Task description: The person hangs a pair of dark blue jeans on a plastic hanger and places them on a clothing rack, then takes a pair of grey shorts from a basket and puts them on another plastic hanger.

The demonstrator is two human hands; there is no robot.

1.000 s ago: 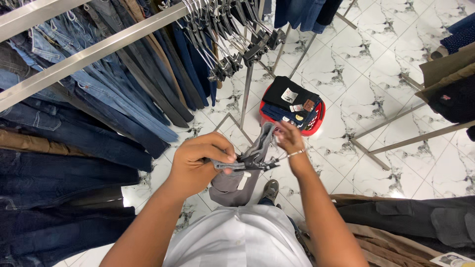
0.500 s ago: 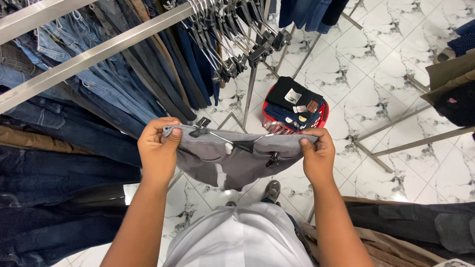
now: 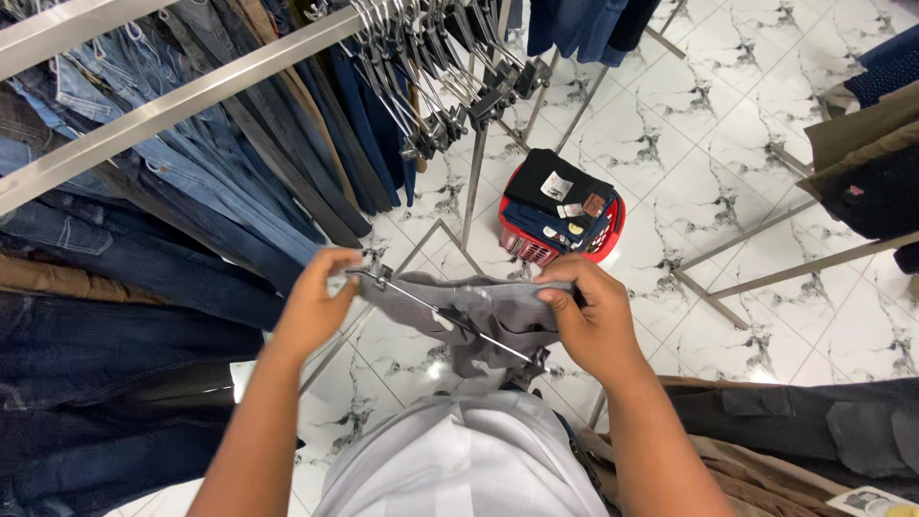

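Note:
I hold a pair of grey trousers (image 3: pixel 479 321) stretched out in front of my chest. A metal clip hanger (image 3: pixel 450 321) lies across the waistband, running from upper left to lower right. My left hand (image 3: pixel 316 306) grips the left end of the waistband by the hanger's clip. At the right end, my right hand (image 3: pixel 593 321) pinches the fabric, just above the hanger's other clip. The rest of the trousers hangs down towards my white shirt.
A steel rail (image 3: pixel 191 96) at the upper left carries jeans (image 3: pixel 144 230) and several empty clip hangers (image 3: pixel 440 77). A red basket (image 3: pixel 603 239) of folded dark clothes stands on the white marble floor (image 3: pixel 708 172). More trousers hang on racks at right (image 3: pixel 862 172) and lower right (image 3: pixel 785 421).
A second ago both hands were close together on the bunched trousers. They have spread apart and pulled the waistband flat, and the hanger now lies slanted across it.

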